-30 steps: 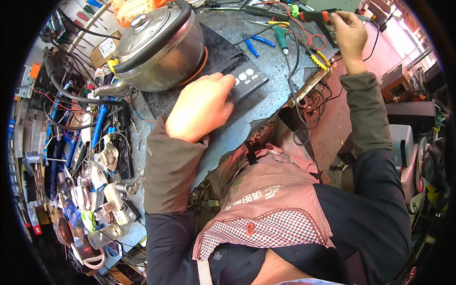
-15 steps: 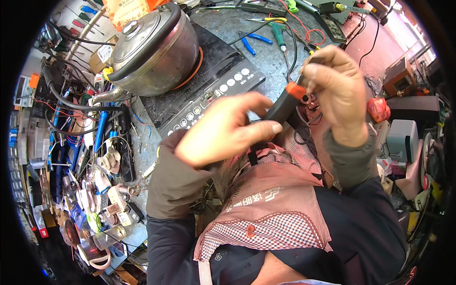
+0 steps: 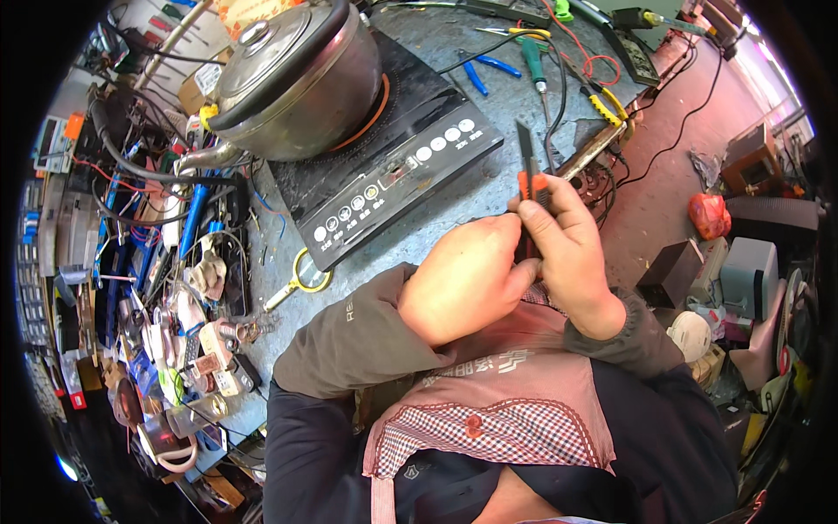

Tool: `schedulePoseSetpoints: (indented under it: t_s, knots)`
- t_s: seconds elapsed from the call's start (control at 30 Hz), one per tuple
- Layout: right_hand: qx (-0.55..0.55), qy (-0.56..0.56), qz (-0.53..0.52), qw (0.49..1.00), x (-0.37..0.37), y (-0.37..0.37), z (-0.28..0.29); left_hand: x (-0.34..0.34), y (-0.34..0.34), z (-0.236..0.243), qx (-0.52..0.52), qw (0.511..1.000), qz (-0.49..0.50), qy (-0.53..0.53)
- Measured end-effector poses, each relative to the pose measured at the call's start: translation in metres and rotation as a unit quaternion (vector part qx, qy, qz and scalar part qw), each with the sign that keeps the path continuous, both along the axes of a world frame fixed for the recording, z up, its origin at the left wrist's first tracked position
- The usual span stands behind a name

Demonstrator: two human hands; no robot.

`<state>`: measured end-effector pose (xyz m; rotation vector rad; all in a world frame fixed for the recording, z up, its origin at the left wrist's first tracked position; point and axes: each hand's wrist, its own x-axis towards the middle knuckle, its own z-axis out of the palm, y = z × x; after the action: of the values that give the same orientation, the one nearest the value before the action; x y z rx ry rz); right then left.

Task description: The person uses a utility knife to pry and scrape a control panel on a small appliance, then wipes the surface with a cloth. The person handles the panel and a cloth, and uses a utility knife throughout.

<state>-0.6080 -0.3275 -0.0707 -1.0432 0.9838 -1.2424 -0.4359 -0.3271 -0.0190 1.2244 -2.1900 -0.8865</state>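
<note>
A black and orange utility knife (image 3: 531,186) is between my two hands, its dark narrow blade pointing up and away from me. My left hand (image 3: 467,275) is closed round the body, with most of the handle hidden behind its fingers. With thumb and fingers, my right hand (image 3: 572,258) pinches the knife by its orange end, just below the blade. Both hands are close together in front of my apron (image 3: 489,384), over the near edge of the bench.
A steel kettle (image 3: 297,83) stands on a black induction cooker (image 3: 410,166). A magnifying glass (image 3: 312,271), a green screwdriver (image 3: 534,65), blue-handled pliers (image 3: 489,72) and yellow-handled pliers (image 3: 604,106) lie on the bench. Tools and parts crowd the left; boxes are at right.
My right hand has come down and nearer to my left hand, which has moved right. The blade now stands out from the knife's orange end. The view has shifted, showing the whole magnifying glass.
</note>
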Motion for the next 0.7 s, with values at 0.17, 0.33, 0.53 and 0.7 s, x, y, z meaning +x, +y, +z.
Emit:
schedulePoseSetpoints:
  t_s: [0.17, 0.33, 0.53, 0.7]
  knots:
    - [0.155, -0.172, 0.108, 0.967, -0.013, -0.002, 0.02, 0.035, -0.014, 0.032, -0.162, 0.976, 0.118, -0.088]
    - [0.242, -0.132, 0.236, 0.932, -0.013, -0.004, 0.035, 0.077, -0.036, 0.027, -0.146, 0.961, 0.183, -0.145]
    - [0.26, -0.076, 0.223, 0.936, 0.01, -0.011, 0.037, 0.083, -0.04, 0.016, -0.164, 0.957, 0.181, -0.155]
    - [0.275, -0.052, 0.218, 0.935, 0.018, -0.015, 0.041, 0.079, -0.041, 0.012, -0.221, 0.945, 0.16, -0.18]
